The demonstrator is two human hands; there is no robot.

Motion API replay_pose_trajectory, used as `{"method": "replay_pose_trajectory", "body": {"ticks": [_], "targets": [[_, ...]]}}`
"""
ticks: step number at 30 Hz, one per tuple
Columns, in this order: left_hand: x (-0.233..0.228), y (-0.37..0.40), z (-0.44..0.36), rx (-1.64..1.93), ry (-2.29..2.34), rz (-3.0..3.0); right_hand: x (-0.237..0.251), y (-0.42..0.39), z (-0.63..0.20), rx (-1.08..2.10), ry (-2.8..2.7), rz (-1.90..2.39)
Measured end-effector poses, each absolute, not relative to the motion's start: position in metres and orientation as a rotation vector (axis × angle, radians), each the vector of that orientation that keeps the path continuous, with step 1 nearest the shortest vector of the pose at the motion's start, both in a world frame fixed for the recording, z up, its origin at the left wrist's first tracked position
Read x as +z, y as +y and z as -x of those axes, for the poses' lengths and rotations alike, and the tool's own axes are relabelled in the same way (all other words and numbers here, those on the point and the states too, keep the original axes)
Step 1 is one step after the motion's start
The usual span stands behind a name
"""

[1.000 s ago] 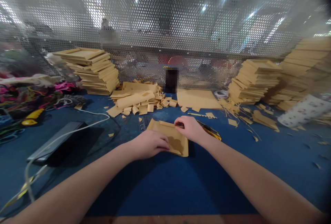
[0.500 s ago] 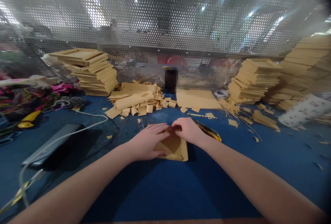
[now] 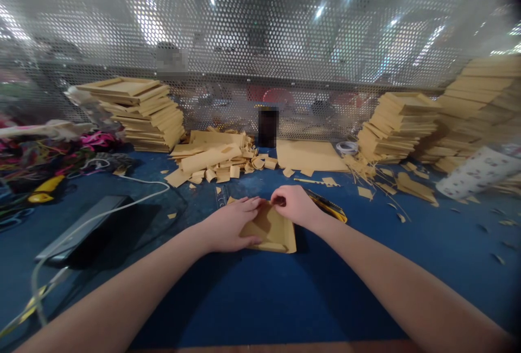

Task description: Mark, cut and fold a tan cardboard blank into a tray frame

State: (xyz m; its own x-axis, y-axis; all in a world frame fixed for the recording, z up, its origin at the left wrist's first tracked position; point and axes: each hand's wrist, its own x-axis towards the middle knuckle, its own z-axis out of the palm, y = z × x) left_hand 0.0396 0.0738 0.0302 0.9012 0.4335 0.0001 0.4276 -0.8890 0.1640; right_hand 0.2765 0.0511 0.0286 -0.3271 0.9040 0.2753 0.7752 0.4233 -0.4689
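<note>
Two hands are laid on a brown cardboard piece (image 3: 273,229) lying on the blue table (image 3: 260,298). Its left side is pressed by the left hand (image 3: 230,225), fingers spread flat. Its far edge is pinched by the right hand (image 3: 296,205), just beside a yellow knife (image 3: 330,209).

The left hand (image 3: 228,225) slid from the cardboard piece's (image 3: 272,231) near left edge toward 12 o'clock, meeting the right hand (image 3: 295,205) at its far edge. The cardboard piece shifted slightly toward 6 o'clock on the table (image 3: 260,293).
</note>
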Motion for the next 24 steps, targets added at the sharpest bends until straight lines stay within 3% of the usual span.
{"method": "replay_pose_trajectory", "body": {"ticks": [11, 18, 24], "targets": [[0.029, 0.076, -0.039, 0.042, 0.642, -2.91, 0.046, 0.038, -0.287, 0.265, -2.145, 1.404], [0.03, 0.077, -0.041, 0.083, 0.577, -2.865, 0.06, -0.018, -0.265, 0.08, -2.479, 1.282], [0.03, 0.077, -0.042, 0.082, 0.571, -2.865, 0.044, -0.033, -0.251, 0.386, -2.569, 1.246]]}}
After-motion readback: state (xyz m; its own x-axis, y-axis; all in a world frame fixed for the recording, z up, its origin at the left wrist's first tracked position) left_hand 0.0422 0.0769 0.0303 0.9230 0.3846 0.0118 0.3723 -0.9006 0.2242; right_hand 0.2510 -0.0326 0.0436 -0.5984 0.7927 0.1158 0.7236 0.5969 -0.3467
